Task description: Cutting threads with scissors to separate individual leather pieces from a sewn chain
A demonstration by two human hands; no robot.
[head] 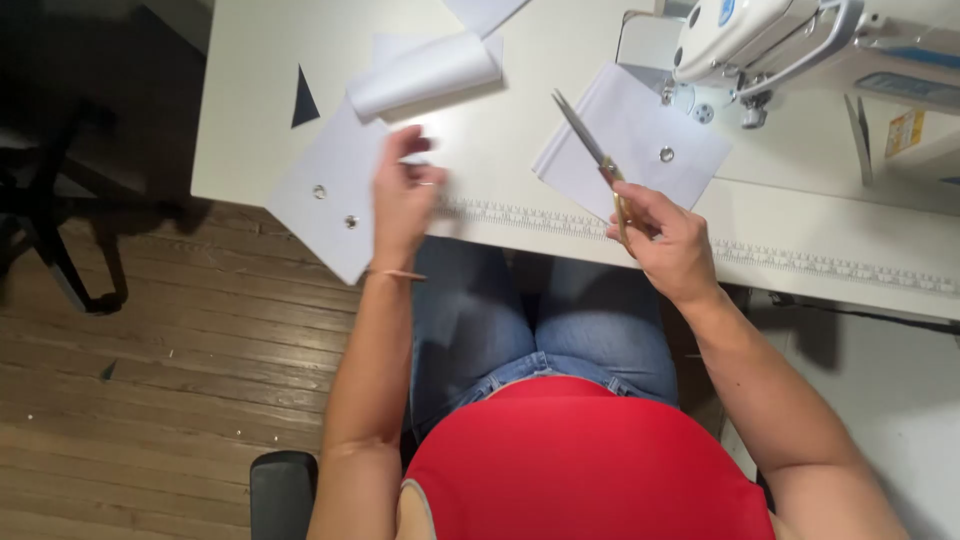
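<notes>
**A:** What does the head view show of your hands?

**B:** My right hand (668, 238) is closed around the handles of a pair of scissors (592, 158), fingers curled tight through the loops. The blades point far and to the left, and they look shut or nearly so; they're thin at this angle, so I won't swear to it. The tips hover over a white fabric piece with two metal eyelets (640, 140) that lies just in front of the sewing machine (790, 50) at the far right.

**A:** And your left?

**B:** My left hand (403, 200) is raised at the near edge of the white table (250, 100), fingers loosely curled and a bit blurred. I can't tell whether they pinch anything. It sits just right of another white fabric piece with two eyelets (325, 200), which overhangs the table's near edge, and may be touching it.

**A:** What else is around?

**B:** A rolled white sheet (425, 72) lies farther back, with a small dark triangular scrap (303, 100) to its left. A printed ruler strip (800, 262) runs along the table's near edge. My jeans and red top fill the near part, over a wooden floor (170, 360).
</notes>
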